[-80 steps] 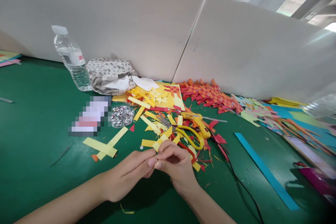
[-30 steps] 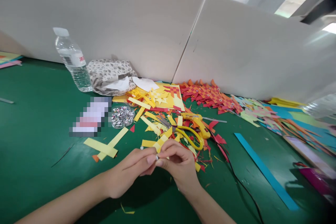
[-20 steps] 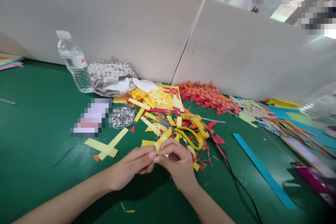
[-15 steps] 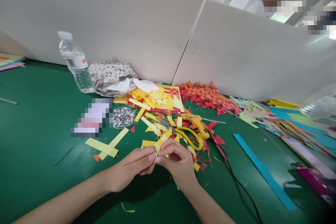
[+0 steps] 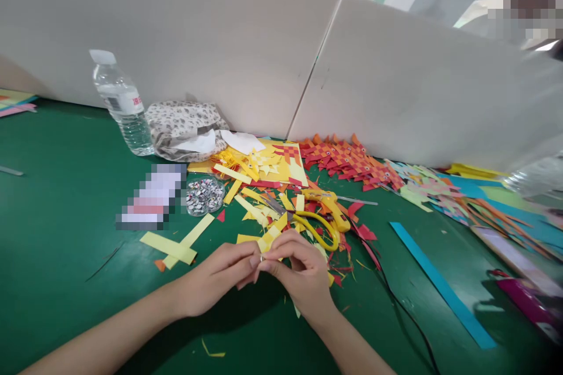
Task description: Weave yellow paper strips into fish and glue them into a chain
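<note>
My left hand (image 5: pixel 215 281) and my right hand (image 5: pixel 301 272) meet fingertip to fingertip low over the green table (image 5: pixel 57 234). Both are closed in a pinch on a tiny pale bit (image 5: pixel 261 258) between them, too small to name. Just beyond my fingers lie yellow paper strips (image 5: pixel 264 234) and yellow-handled scissors (image 5: pixel 323 225). A small clear dish of googly eyes (image 5: pixel 203 194) sits to the upper left of my hands. Two crossed yellow strips (image 5: pixel 178 243) lie left of my left hand.
A water bottle (image 5: pixel 121 105) and a patterned cloth pouch (image 5: pixel 185 126) stand by the white partition (image 5: pixel 246 41). Woven red-orange paper fish (image 5: pixel 352 161) and pale green ones (image 5: pixel 424 184) line the back. A blue strip (image 5: pixel 440 284) and a black cable (image 5: pixel 404 310) lie at right.
My hands stay pinched together at the same spot, with only small finger shifts. The view tilted slightly, and a person behind the partition moved to the right.
</note>
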`<state>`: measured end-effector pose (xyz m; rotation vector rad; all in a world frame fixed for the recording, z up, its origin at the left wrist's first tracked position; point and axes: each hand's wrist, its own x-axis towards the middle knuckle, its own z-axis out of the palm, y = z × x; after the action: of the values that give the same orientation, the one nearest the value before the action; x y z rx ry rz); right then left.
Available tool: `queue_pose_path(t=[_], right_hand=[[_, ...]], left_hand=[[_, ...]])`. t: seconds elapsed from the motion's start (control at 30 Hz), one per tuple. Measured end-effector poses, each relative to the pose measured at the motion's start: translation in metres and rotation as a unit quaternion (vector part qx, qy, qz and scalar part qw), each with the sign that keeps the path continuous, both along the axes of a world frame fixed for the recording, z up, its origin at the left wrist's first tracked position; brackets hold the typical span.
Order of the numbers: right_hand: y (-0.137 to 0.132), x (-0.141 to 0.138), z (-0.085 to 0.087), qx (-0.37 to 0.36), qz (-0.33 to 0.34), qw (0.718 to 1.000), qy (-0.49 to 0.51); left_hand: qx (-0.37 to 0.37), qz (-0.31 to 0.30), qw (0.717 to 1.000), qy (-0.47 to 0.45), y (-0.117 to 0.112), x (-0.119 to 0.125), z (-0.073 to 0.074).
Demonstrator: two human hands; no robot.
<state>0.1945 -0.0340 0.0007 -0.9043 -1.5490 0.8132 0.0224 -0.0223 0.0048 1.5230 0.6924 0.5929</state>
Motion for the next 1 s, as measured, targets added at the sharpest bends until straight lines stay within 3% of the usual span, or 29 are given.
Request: queue_pose_path(t=[0.17, 0.33, 0.57, 1.0], right_hand=[[0.002, 0.005, -0.001, 0.042, -0.022, 0.998, -0.035], [0.004, 0.005, -0.001, 0.067, -0.026, 0.995, -0.069], [0.002, 0.007, 0.001, 0.102, -0.028, 0.990, -0.097], [0.002, 0.003, 0.001, 0.109, -0.025, 0.990, -0.090]], left_hand=[[-0.059, 0.056, 0.996, -0.034, 0.008, 0.000, 0.001], [-0.098, 0.040, 0.992, -0.066, 0.009, 0.000, 0.001], [-0.106, 0.031, 0.993, -0.033, 0.011, -0.002, 0.000], [-0.116, 0.042, 0.992, -0.036, 0.011, 0.000, 0.004]])
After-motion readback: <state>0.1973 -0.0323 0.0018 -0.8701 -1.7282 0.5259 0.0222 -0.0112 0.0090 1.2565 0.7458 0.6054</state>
